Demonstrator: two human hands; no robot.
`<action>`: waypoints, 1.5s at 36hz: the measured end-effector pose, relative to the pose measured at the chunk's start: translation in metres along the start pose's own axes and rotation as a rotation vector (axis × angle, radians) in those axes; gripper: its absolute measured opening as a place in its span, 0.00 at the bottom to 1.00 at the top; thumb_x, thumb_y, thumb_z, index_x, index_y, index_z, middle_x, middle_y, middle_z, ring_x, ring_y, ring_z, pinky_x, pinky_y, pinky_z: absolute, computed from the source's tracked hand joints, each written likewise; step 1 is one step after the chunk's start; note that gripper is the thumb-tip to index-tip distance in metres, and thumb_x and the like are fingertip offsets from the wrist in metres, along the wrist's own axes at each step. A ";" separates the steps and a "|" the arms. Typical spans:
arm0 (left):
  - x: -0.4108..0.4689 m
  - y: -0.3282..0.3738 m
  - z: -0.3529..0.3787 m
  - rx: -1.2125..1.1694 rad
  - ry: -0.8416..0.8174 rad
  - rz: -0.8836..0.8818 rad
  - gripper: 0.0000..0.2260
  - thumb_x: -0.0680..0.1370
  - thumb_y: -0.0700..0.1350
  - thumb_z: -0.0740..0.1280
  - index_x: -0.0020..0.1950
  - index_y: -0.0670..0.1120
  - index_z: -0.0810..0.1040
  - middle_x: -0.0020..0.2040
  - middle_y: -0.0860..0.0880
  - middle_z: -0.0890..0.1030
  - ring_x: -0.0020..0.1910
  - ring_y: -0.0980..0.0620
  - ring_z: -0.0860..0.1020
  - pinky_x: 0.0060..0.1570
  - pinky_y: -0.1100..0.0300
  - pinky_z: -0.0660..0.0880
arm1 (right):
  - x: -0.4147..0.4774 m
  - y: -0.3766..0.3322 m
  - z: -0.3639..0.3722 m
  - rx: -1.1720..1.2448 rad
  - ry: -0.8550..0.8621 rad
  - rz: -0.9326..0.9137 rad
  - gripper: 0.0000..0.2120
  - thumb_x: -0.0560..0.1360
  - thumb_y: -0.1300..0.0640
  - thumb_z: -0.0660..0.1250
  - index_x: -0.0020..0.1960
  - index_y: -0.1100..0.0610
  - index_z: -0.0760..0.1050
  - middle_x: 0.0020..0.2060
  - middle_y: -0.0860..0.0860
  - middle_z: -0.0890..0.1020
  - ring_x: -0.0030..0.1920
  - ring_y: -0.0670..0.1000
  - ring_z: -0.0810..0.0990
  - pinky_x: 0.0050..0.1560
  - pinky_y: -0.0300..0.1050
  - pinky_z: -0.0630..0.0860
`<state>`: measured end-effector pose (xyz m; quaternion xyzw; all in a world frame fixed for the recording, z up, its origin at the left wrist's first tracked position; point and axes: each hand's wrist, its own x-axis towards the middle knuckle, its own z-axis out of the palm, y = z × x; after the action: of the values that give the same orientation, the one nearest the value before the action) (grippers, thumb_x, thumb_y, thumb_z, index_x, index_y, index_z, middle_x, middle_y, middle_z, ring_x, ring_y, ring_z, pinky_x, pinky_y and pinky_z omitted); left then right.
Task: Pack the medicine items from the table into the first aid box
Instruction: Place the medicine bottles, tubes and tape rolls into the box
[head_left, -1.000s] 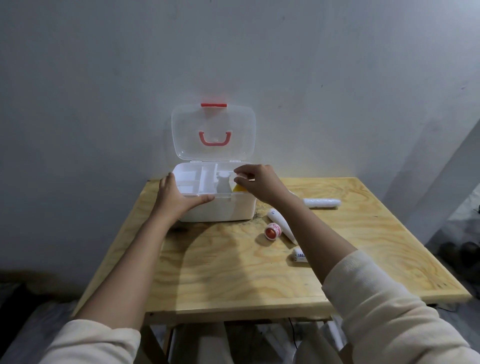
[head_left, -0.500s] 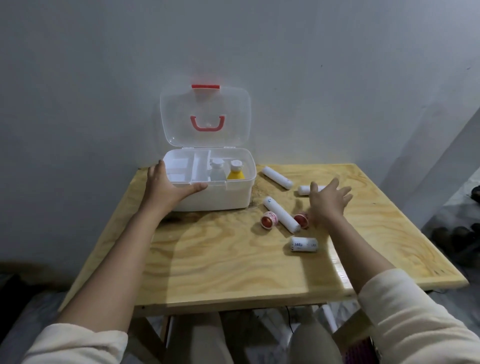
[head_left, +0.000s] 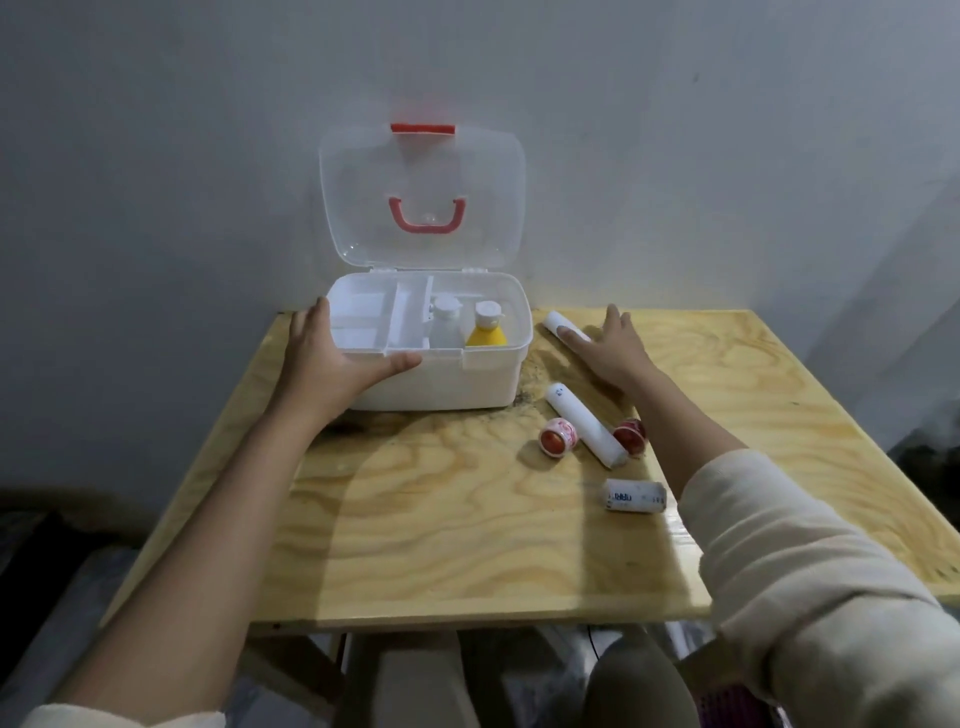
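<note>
The white first aid box (head_left: 441, 387) stands open at the back of the wooden table (head_left: 467, 551), its clear lid (head_left: 363, 208) upright. Inside on the right stand a clear bottle (head_left: 445, 327) and a yellow bottle (head_left: 487, 332). My left hand (head_left: 322, 364) grips the box's front left corner, thumb along the front rim. My right hand (head_left: 613, 348) lies flat, fingers spread, on a white tube (head_left: 557, 323) just right of the box. Nearer lie a long white tube (head_left: 584, 431), two small red-topped jars (head_left: 557, 437) (head_left: 629, 434) and a short white roll (head_left: 634, 497).
A grey wall rises right behind the box. The table's front and right edges drop off to the floor. Dark speckled dirt marks the wood by the box's right front corner.
My right hand left the box after setting the yellow bottle inside, swung out over the table's right side, then came back left onto the far white tube. My left hand stayed on the box.
</note>
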<state>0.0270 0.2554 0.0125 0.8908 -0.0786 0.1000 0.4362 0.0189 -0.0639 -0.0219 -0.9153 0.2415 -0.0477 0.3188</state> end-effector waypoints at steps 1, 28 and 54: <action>0.000 0.000 0.000 0.000 0.000 -0.001 0.47 0.60 0.61 0.79 0.73 0.48 0.64 0.71 0.47 0.66 0.70 0.48 0.66 0.67 0.52 0.67 | 0.002 -0.002 0.002 -0.014 -0.013 -0.030 0.47 0.68 0.30 0.59 0.75 0.57 0.47 0.75 0.58 0.55 0.74 0.61 0.58 0.71 0.59 0.60; 0.001 -0.001 -0.002 -0.028 -0.046 -0.026 0.53 0.59 0.64 0.78 0.77 0.47 0.59 0.75 0.47 0.62 0.74 0.47 0.62 0.71 0.47 0.65 | -0.026 -0.029 -0.018 0.052 0.145 -0.267 0.14 0.75 0.56 0.66 0.57 0.62 0.70 0.49 0.57 0.75 0.44 0.53 0.69 0.34 0.40 0.63; 0.002 -0.004 0.002 -0.121 -0.020 -0.005 0.49 0.59 0.59 0.80 0.75 0.49 0.63 0.72 0.48 0.65 0.70 0.48 0.66 0.65 0.53 0.68 | -0.041 -0.095 -0.016 0.570 -0.032 -0.479 0.14 0.73 0.60 0.68 0.56 0.56 0.69 0.52 0.54 0.76 0.54 0.54 0.77 0.57 0.52 0.77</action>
<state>0.0299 0.2567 0.0088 0.8639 -0.0868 0.0852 0.4888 0.0177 0.0108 0.0512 -0.8211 -0.0073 -0.1721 0.5442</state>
